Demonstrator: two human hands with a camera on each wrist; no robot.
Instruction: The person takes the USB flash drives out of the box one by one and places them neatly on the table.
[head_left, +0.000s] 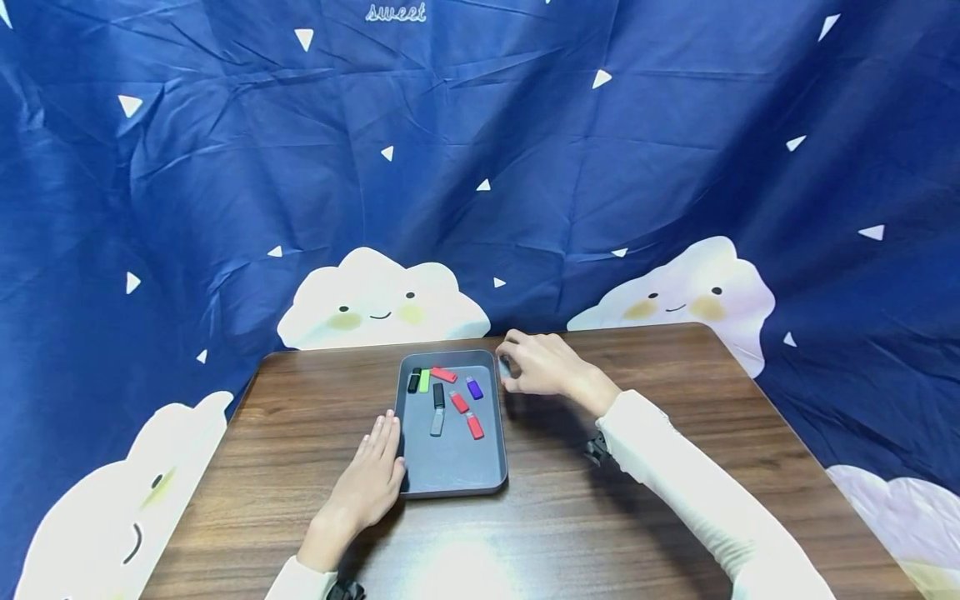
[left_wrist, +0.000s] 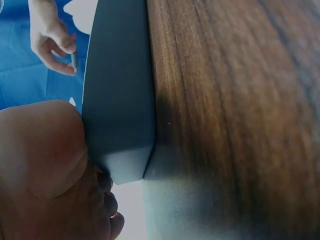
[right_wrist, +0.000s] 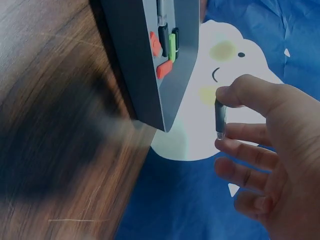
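Note:
My right hand [head_left: 546, 367] is just past the tray's far right corner, pinching a grey USB stick [right_wrist: 220, 117] end to end between thumb and fingertips. With fingers straight, my left hand [head_left: 367, 475] rests along the left wall of the grey tray [head_left: 453, 471]. Inside the tray, toward its far half, lie a black USB stick [head_left: 414, 381], a green one beside it, a second black stick [head_left: 438, 396] and a grey USB stick [head_left: 437, 422] end to end, a purple USB stick [head_left: 474, 388], and three red ones, including the red USB stick [head_left: 475, 426] nearest the right wall.
The tray stands on a brown wooden table [head_left: 637, 500], near its far edge. Behind the table hangs a blue curtain [head_left: 525, 167] printed with white clouds and triangles. A dark wrist device [head_left: 596, 448] shows beneath the right sleeve.

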